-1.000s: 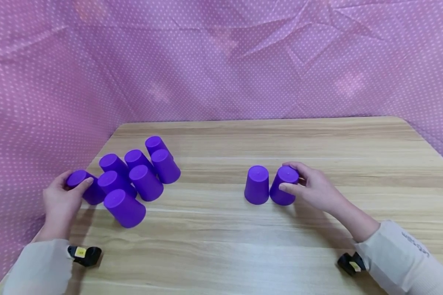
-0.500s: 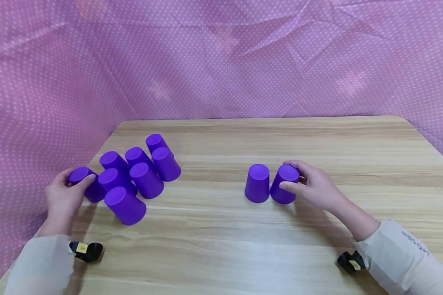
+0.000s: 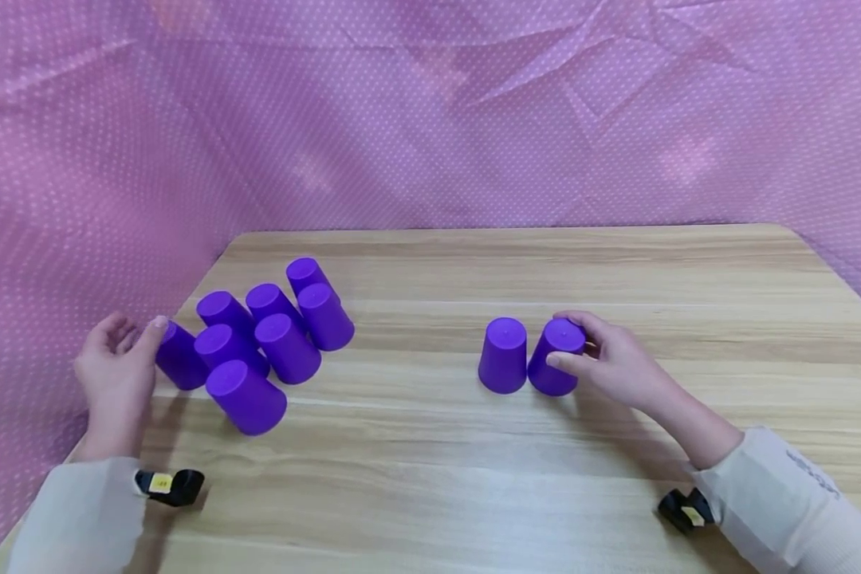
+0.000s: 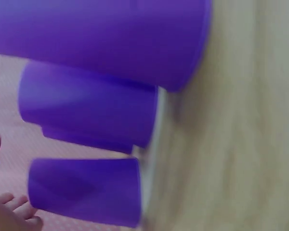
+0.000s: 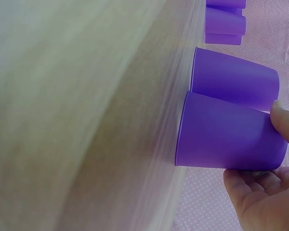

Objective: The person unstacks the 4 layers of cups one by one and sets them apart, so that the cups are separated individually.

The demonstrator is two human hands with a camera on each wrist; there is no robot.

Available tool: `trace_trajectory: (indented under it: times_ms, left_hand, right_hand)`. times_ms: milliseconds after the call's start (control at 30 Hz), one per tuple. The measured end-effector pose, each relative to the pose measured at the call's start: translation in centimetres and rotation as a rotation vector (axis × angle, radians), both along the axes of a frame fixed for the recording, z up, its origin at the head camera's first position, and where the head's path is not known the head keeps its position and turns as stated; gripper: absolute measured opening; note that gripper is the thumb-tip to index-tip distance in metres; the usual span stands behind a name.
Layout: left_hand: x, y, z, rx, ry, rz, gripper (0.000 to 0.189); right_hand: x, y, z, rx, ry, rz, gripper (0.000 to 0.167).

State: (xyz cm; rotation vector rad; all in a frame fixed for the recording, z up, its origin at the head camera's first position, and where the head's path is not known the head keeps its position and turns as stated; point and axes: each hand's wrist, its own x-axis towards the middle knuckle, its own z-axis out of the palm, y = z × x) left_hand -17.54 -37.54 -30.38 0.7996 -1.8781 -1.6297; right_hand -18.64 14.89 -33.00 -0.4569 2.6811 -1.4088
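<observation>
On the right, two purple cups stand upside down side by side. My right hand (image 3: 620, 365) grips the right-hand purple cup (image 3: 551, 371) near its top, thumb in front and fingers behind; the right wrist view shows this cup (image 5: 226, 134) upright on the table. Its neighbour, another purple cup (image 3: 503, 363), is right against it. At the far left my left hand (image 3: 117, 383) is beside the leftmost purple cup (image 3: 182, 359) of a cluster, its thumb apart from the loosely bent fingers. In the left wrist view nothing lies between thumb and fingers, and the fingertips are at the cup (image 4: 86, 190).
Several more upside-down purple cups make up the left cluster, among them a front cup (image 3: 251, 402) and a back cup (image 3: 306, 273). All stand on a wood-grain table (image 3: 402, 478). A pink dotted cloth (image 3: 430, 119) hangs behind and to the left.
My left hand has let go of the leftmost cup and drawn slightly left of it. The right hand keeps its grip, and the right pair of cups stays in place.
</observation>
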Motion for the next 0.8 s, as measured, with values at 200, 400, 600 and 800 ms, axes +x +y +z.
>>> trace_trajectory:
  times_ms: [200,400,600,800]
  left_hand:
    - [0.4,1.5,1.2,0.052,0.223,0.025,0.052]
    - [0.3,3.7,2.0,-0.013,0.400,-0.020,0.043]
    - [0.4,6.0,3.1,-0.124,0.420,-0.081,0.044]
    - [0.5,9.1,3.5,-0.147,0.432,-0.152,0.044]
  right_hand:
    - [0.1,0.0,0.2,-0.001,0.005,0.005,0.051]
    - [0.1,0.1,0.2,0.005,0.009,0.000,0.050]
    - [0.2,0.0,0.3,-0.001,0.018,0.003,0.053]
    - [0.3,0.1,0.2,-0.005,0.023,0.001,0.053]
